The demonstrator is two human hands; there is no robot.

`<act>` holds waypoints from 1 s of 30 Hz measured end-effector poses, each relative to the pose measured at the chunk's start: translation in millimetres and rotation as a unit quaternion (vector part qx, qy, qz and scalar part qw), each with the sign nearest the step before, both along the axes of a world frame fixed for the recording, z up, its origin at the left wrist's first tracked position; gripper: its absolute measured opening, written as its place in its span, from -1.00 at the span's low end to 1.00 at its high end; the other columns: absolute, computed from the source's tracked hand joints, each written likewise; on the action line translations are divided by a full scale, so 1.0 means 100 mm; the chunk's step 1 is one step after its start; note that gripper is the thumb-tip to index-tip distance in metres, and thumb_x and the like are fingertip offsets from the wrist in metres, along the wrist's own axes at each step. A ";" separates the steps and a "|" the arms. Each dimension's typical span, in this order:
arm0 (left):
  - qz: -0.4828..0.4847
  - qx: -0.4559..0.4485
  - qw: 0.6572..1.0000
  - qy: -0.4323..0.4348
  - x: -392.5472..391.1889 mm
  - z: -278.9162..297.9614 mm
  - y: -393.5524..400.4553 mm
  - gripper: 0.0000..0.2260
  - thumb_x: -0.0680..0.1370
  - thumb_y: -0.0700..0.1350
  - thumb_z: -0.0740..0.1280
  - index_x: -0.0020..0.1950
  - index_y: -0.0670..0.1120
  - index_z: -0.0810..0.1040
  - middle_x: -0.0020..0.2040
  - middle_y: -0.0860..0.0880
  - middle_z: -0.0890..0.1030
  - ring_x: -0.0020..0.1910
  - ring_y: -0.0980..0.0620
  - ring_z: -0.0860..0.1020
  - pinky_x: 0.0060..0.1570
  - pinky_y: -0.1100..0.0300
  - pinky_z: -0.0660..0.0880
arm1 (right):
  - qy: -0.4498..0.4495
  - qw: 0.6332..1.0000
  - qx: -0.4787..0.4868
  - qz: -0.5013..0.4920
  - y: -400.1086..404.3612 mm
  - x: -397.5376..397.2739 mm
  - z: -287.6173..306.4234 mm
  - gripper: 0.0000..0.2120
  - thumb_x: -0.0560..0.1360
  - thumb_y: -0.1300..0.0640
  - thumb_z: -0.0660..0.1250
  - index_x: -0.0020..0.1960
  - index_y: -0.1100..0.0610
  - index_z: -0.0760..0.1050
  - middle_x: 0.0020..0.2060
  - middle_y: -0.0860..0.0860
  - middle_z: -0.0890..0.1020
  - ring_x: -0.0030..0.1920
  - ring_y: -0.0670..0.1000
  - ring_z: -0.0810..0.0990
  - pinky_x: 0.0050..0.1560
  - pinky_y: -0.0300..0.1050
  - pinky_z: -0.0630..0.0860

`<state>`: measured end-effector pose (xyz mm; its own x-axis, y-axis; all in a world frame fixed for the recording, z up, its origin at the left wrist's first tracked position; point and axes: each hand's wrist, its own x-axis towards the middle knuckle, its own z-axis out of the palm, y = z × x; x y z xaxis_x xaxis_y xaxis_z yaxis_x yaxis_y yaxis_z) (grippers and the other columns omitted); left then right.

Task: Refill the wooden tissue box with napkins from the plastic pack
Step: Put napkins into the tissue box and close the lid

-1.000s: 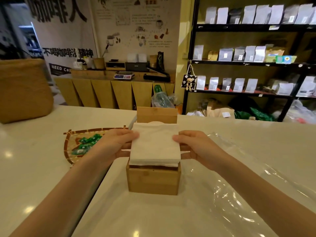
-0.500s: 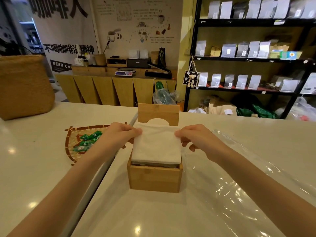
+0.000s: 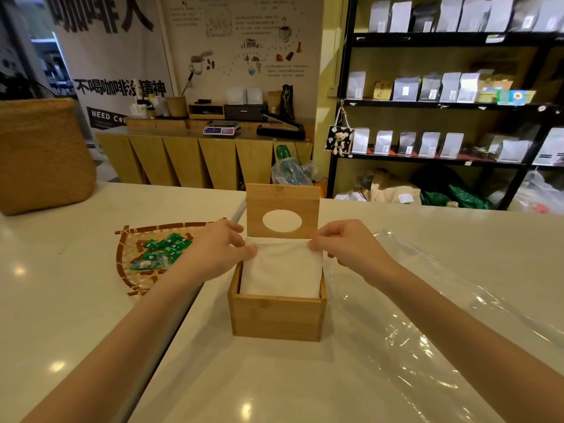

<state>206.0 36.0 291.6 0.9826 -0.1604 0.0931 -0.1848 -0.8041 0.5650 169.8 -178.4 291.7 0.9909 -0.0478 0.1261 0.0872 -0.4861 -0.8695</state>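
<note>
The wooden tissue box (image 3: 276, 319) stands on the white counter in front of me, its hinged lid (image 3: 282, 199) with an oval hole upright at the back. A white stack of napkins (image 3: 282, 271) sits inside the box, its front edge low and its back edge raised. My left hand (image 3: 215, 250) pinches the stack's back left corner. My right hand (image 3: 345, 244) pinches the back right corner. The clear plastic pack (image 3: 433, 325) lies flat and limp on the counter to the right.
A woven tray (image 3: 134, 236) holding several green sachets lies left of the box. A big woven basket (image 3: 42, 154) stands at the far left. Behind the counter (image 3: 61, 300) are a wooden sideboard with a scale and black shelves of pouches.
The napkin stack has dropped from resting on the box's rim down into the box. Both hands slid from its sides to its back corners, exposing the lid's oval hole.
</note>
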 end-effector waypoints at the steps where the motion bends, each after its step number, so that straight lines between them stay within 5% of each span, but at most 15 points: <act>1: -0.003 0.008 1.000 -0.003 0.01 -0.01 0.00 -0.77 0.44 0.03 0.37 -0.06 -0.08 0.67 0.29 0.03 0.45 0.07 0.13 0.32 0.09 0.10 0.31 | -0.005 1.000 -0.022 0.002 0.01 0.01 0.00 -0.96 0.36 0.16 0.41 -0.24 0.05 0.62 -0.34 -0.09 0.64 -0.29 -0.15 0.58 -0.31 -0.30 0.48; 3: -0.011 0.024 1.000 -0.014 0.02 0.00 -0.01 -0.80 0.44 0.02 0.37 -0.10 -0.08 0.68 0.31 0.02 0.45 0.18 0.07 0.35 0.11 0.07 0.32 | -0.012 0.997 -0.078 0.016 0.02 0.02 0.00 -0.93 0.37 0.16 0.39 -0.16 0.07 0.63 -0.24 -0.01 0.66 -0.18 -0.04 0.61 -0.15 -0.16 0.55; 8: -0.022 0.113 0.992 -0.043 -0.02 0.06 -0.05 -0.82 0.43 0.02 0.38 -0.15 -0.07 0.68 0.35 0.02 0.43 0.37 -0.01 0.21 0.30 -0.02 0.23 | -0.038 0.978 -0.201 0.040 0.08 0.01 0.06 -0.95 0.41 0.12 0.35 -0.16 0.00 0.58 -0.26 -0.08 0.60 -0.19 -0.07 0.56 -0.16 -0.11 0.54; 15: -0.012 0.344 0.933 -0.108 -0.20 0.08 -0.29 -0.80 0.49 -0.01 0.23 -0.08 -0.07 0.59 0.36 -0.06 0.39 0.47 -0.08 0.05 0.39 -0.26 -0.18 | -0.081 0.890 -0.447 0.048 0.27 -0.05 0.08 -0.89 0.46 0.17 0.22 -0.05 0.09 0.50 -0.11 0.05 0.61 -0.10 0.10 0.55 -0.26 -0.10 0.33; 20: -0.004 0.345 0.937 -0.057 -0.19 0.05 -0.34 -0.89 0.48 -0.02 0.25 -0.19 -0.02 0.47 0.30 -0.06 0.45 0.45 -0.11 0.12 0.38 -0.30 -0.16 | -0.030 0.872 -0.488 0.033 0.40 -0.03 0.04 -0.87 0.48 0.22 0.24 -0.01 0.10 0.53 -0.12 0.06 0.60 -0.14 0.08 0.53 -0.23 -0.11 0.38; 23: 0.016 0.340 0.940 -0.034 -0.15 0.03 -0.34 -0.83 0.45 0.06 0.31 -0.23 -0.02 0.47 0.21 -0.05 0.53 0.41 -0.11 0.20 0.37 -0.31 -0.16 | -0.040 0.856 -0.515 0.013 0.47 -0.04 0.02 -0.92 0.49 0.23 0.24 -0.09 0.11 0.49 -0.35 0.01 0.43 -0.27 0.05 0.41 -0.32 -0.13 0.29; 27: 0.068 0.353 0.928 -0.097 -0.20 -0.06 -0.37 -0.89 0.41 0.02 0.38 -0.14 0.00 0.57 0.18 -0.04 0.57 0.42 -0.12 0.20 0.36 -0.33 -0.18 | -0.055 0.844 -0.533 -0.011 0.50 -0.09 0.00 -0.78 0.49 0.26 0.24 -0.30 0.10 0.30 -0.46 -0.01 0.28 -0.38 0.01 0.32 -0.48 -0.18 0.09; 30: 0.062 0.336 0.931 -0.130 -0.24 -0.08 -0.35 -0.90 0.40 -0.01 0.39 -0.11 0.03 0.57 0.24 -0.04 0.53 0.43 -0.12 0.19 0.36 -0.34 -0.17 | -0.116 0.831 -0.543 -0.009 0.49 -0.14 0.04 -0.89 0.50 0.24 0.26 -0.20 0.11 0.44 -0.43 0.00 0.33 -0.31 0.02 0.34 -0.39 -0.14 0.21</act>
